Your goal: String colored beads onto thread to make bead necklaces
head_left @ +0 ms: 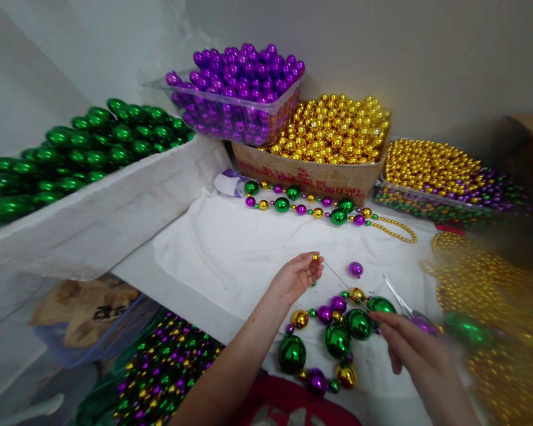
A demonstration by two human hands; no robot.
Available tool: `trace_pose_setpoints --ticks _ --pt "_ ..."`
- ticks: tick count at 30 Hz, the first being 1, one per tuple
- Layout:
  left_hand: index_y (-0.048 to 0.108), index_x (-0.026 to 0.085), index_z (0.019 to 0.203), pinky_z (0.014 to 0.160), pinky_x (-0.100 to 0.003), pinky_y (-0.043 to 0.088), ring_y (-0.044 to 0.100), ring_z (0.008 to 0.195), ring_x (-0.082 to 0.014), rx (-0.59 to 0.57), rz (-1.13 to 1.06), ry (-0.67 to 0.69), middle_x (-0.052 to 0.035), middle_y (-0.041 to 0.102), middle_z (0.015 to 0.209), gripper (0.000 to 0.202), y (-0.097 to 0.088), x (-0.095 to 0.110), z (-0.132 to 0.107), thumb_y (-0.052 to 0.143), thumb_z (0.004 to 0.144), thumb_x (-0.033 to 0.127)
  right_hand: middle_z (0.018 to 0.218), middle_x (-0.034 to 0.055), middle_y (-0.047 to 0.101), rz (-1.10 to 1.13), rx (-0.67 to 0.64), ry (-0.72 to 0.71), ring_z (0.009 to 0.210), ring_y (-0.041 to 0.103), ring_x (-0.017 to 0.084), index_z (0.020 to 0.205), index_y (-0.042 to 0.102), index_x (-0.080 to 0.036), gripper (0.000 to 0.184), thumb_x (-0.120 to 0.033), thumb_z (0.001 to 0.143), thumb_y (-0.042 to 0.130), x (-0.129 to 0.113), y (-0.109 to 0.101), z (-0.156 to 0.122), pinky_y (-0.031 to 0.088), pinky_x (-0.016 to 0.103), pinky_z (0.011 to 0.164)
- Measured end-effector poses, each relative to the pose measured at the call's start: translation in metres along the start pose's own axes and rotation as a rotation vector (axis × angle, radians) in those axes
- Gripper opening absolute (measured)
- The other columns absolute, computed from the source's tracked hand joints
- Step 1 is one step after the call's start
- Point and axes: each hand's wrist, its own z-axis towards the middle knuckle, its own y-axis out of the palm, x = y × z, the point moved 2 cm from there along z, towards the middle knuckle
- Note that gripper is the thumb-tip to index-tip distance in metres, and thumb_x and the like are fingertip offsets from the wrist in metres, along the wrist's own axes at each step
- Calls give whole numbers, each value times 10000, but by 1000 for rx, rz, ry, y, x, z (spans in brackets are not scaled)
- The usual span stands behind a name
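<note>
My left hand (295, 278) pinches a small gold bead (315, 257) at its fingertips. A thin string (337, 277) runs from there down toward my right hand (420, 352), whose thumb and fingers are closed on the string beside the beads. Below and between both hands lies a strand of beads (292, 355), with large green balls and smaller purple and gold ones. Apart from the strand, a loose purple bead (356, 270) sits on the white cloth (204, 248). Scissors (400, 299) lie beyond my right hand, partly open, their handles partly hidden.
A finished-looking necklace (282, 205) lies across the back. Behind it stand a clear tub (231, 100) of purple beads and a cardboard box (302, 171) of gold ones. Green beads (93, 142) fill a white foam box (115, 219) at left. Gold bead strands (506, 296) heap at right.
</note>
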Motion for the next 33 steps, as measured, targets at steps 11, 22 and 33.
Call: trace_pose_setpoints --ticks 11,22,33 --pt "635 96 889 627 -219 515 638 647 -112 16 21 -14 -99 688 870 98 0 -1 -1 556 831 92 471 -24 484 -3 -17 -15 466 474 136 1041 703 -190 420 -507 811 552 4 -1 0 377 220 439" --pt "641 96 895 639 -215 511 637 665 -112 21 14 -11 -95 688 868 104 -3 -1 -4 556 833 99 471 -31 478 19 -19 -6 460 475 132 1028 698 -183 408 -497 809 556 7 2 2 372 217 427" --pt "663 111 907 718 -243 475 616 733 -121 -280 357 -5 -89 667 906 143 26 -19 -21 652 782 181 519 -33 503 143 -69 -81 504 460 118 921 632 -175 309 -458 849 533 14 29 21 326 213 465"
